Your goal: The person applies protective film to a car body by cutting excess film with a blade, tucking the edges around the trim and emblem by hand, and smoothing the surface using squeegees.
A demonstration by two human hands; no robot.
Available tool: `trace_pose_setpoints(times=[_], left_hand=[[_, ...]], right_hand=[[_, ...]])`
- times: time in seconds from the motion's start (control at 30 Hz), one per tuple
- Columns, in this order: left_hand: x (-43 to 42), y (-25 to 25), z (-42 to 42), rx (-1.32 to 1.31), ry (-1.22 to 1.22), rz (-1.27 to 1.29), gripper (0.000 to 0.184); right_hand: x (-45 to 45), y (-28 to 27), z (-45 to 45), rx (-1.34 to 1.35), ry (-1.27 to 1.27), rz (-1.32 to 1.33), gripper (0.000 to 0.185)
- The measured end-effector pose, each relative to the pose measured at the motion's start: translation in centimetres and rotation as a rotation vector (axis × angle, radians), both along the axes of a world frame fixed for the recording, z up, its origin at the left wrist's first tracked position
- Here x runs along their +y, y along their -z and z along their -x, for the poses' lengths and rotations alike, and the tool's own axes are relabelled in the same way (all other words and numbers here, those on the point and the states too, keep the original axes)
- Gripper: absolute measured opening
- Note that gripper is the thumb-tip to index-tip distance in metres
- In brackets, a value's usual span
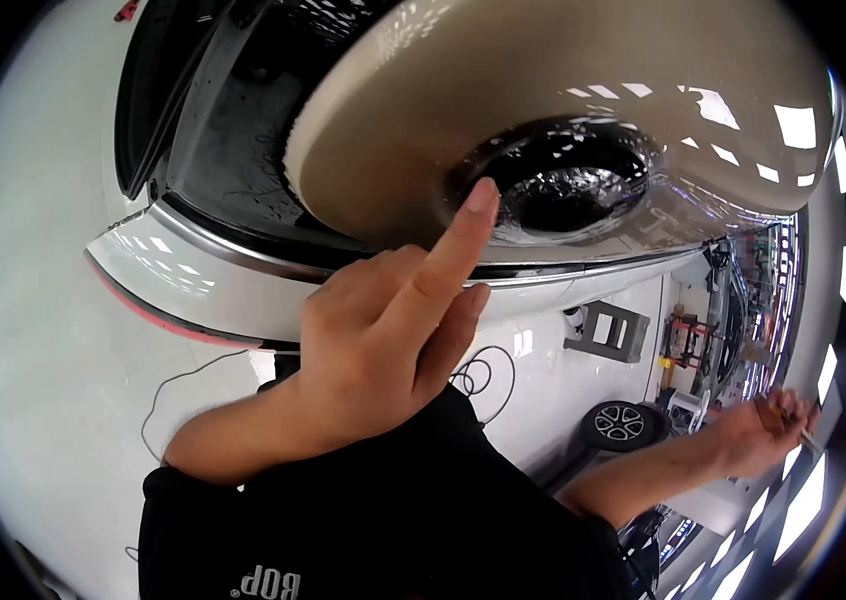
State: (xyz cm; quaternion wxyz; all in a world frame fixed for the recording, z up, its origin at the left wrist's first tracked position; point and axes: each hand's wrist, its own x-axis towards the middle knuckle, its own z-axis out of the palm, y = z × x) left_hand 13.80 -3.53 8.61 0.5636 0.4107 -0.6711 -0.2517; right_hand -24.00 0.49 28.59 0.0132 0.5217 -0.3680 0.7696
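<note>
My left hand (373, 330) is in front of the car, its index finger stretched out and its other fingers curled. Nothing shows in it. The fingertip overlaps a dark reflection on a glossy beige car panel (393, 150); I cannot tell whether it touches. At the far right my right hand (768, 435) is raised away from the car. Its fingers are closed around a thin, pen-like tool (809, 440), mostly hidden by the hand.
Dark glass (233, 130) and a pale car body edge (203, 265) with a red strip lie at left. A black cable (488, 370) loops on the white floor (43, 330). A grey step stool (608, 332) and a wheel (620, 424) stand to the right.
</note>
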Motion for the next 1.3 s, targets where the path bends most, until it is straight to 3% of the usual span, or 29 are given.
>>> trace_pose_setpoints(times=[0.07, 0.13, 0.2, 0.3, 0.4, 0.47, 0.57, 0.63, 0.7, 0.77, 0.8, 0.83, 0.93, 0.97, 1.0, 1.03, 1.13, 1.23, 1.3], left_hand=[[-0.3, 0.2, -0.1, -0.032, -0.068, 0.051, 0.063], [-0.4, 0.9, 0.1, -0.047, -0.135, 0.130, 0.061], [-0.4, 0.5, -0.5, -0.064, -0.165, 0.118, 0.056], [-0.8, 0.4, 0.5, -0.053, -0.222, 0.157, 0.054], [-0.3, -0.4, 1.8, -0.100, -0.272, 0.142, 0.054], [-0.3, -0.8, 1.9, -0.136, -0.307, 0.167, 0.054], [-0.7, -1.1, 1.5, -0.194, -0.398, 0.237, 0.054], [-0.3, -1.3, 1.4, -0.239, -0.427, 0.246, 0.054], [0.0, -1.4, 2.2, -0.227, -0.457, 0.258, 0.055], [0.0, -1.5, 3.0, -0.233, -0.500, 0.262, 0.057], [0.0, -1.6, 3.0, -0.233, -0.503, 0.256, 0.058], [0.1, -1.7, 3.0, -0.230, -0.505, 0.247, 0.059], [0.9, -2.4, 2.3, -0.177, -0.516, 0.198, 0.045], [0.8, -2.2, 1.8, -0.144, -0.519, 0.217, 0.040], [0.5, -2.2, 1.6, -0.117, -0.536, 0.221, 0.035], [0.2, -2.2, 1.3, -0.089, -0.553, 0.225, 0.031], [-0.8, -1.8, 0.7, -0.064, -0.582, 0.255, 0.025], [-1.3, -2.0, 0.4, -0.090, -0.579, 0.251, 0.021], [-1.6, -2.4, 0.3, -0.108, -0.577, 0.248, 0.020]], right_hand=[[2.5, -3.8, 4.9, 0.009, 0.158, 0.095, 0.013], [8.8, -10.5, 16.0, -0.012, 0.521, 0.061, 0.015], [14.1, -16.9, 22.9, -0.252, 0.726, 0.328, 0.020], [21.0, -22.8, 26.8, -0.319, 0.802, 0.535, 0.020], [25.5, -26.8, 27.1, -0.232, 0.797, 0.611, 0.030], [26.8, -29.2, 25.9, -0.129, 0.834, 0.669, 0.023], [24.8, -32.9, 19.7, 0.212, 0.775, 0.792, 0.014], [19.5, -32.2, 13.9, 0.446, 0.643, 0.788, 0.009], [11.9, -28.3, 7.8, 0.607, 0.554, 0.625, 0.004], [6.3, -22.7, 5.0, 0.818, 0.375, 0.424, 0.013], [5.1, -18.7, 4.0, 0.939, 0.302, 0.203, 0.022], [4.3, -14.3, 3.4, 1.003, 0.194, -0.019, 0.019], [6.1, 2.0, 2.0, 0.869, -0.328, -0.857, 0.011], [5.7, 5.4, 2.4, 0.964, -0.575, -1.121, 0.010], [5.7, 8.6, 0.7, 0.857, -0.613, -1.359, 0.015], [5.8, 11.6, 0.3, 0.902, -0.709, -1.418, 0.020], [9.5, 22.6, 4.0, 0.543, -0.658, -1.877, 0.018], [13.2, 30.1, 7.2, 0.751, -0.481, -2.110, 0.017], [19.0, 38.5, 13.2, 0.652, -0.489, -2.061, 0.022]])
